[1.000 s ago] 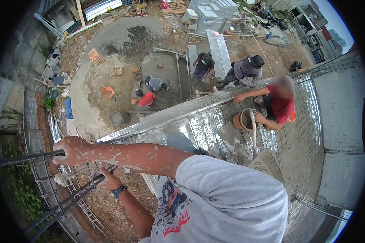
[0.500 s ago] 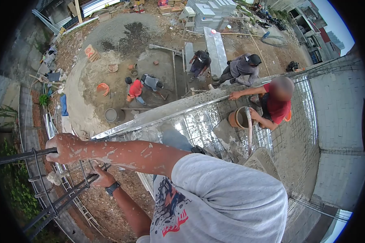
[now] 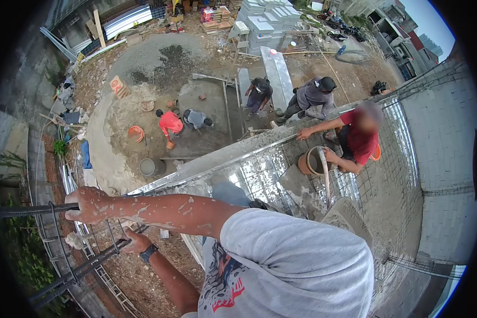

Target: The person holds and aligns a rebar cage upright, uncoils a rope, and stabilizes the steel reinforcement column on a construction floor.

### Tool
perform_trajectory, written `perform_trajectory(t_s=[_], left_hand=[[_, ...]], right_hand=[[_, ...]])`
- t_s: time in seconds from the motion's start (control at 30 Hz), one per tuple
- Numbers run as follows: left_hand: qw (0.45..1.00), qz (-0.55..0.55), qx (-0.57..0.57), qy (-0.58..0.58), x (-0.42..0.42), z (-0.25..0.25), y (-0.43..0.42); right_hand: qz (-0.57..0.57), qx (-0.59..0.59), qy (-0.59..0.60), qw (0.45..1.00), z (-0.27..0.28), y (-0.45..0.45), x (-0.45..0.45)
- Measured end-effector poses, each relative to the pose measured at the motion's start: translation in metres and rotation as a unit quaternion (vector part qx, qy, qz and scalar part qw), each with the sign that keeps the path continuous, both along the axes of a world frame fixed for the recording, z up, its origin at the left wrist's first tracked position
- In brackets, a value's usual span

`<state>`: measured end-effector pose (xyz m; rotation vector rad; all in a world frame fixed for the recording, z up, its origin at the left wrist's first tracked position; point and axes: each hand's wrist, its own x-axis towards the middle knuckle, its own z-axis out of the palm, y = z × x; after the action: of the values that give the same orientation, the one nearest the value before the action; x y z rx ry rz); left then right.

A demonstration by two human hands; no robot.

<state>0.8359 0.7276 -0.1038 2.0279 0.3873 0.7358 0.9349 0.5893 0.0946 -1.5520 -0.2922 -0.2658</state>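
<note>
My right hand, spattered with dried cement, is closed around the end of the upper bar of a rebar cage. Lower and closer to my body, my left hand, with a dark watch on the wrist, grips a lower bar of the same cage. The cage has long ribbed bars joined by bent stirrups and runs off to the lower left. A pale lump hangs on one stirrup between the bars.
A person in a red shirt crouches on the mesh-covered slab, holding a bucket. Another person sits by the slab's edge. Far below, several people stand or bend around wet mortar. A block wall rises at right.
My hands keep their hold on the rebar cage, which shifts only slightly in view. Below, the person in red has moved left, with a small bucket now lower beside them.
</note>
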Motion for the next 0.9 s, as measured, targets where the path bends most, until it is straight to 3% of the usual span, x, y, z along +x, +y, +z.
perform_trajectory(t_s=[0.43, 0.53, 0.63, 0.9], left_hand=[[0.997, -0.042, -0.052, 0.025, -0.001, 0.001, 0.007], [1.000, -0.021, 0.008, -0.019, -0.002, -0.003, 0.005], [0.999, -0.038, -0.035, -0.017, -0.001, -0.004, 0.006], [0.998, -0.028, 0.040, -0.037, -0.002, 0.002, 0.006]], right_hand=[[-0.056, 0.015, -0.035, 0.998, -0.006, 0.008, -0.001], [-0.035, 0.013, -0.033, 0.999, -0.007, 0.007, 0.000], [-0.029, -0.001, -0.024, 0.999, -0.006, 0.006, 0.001], [0.021, 0.012, 0.018, 1.000, 0.002, -0.003, -0.004]])
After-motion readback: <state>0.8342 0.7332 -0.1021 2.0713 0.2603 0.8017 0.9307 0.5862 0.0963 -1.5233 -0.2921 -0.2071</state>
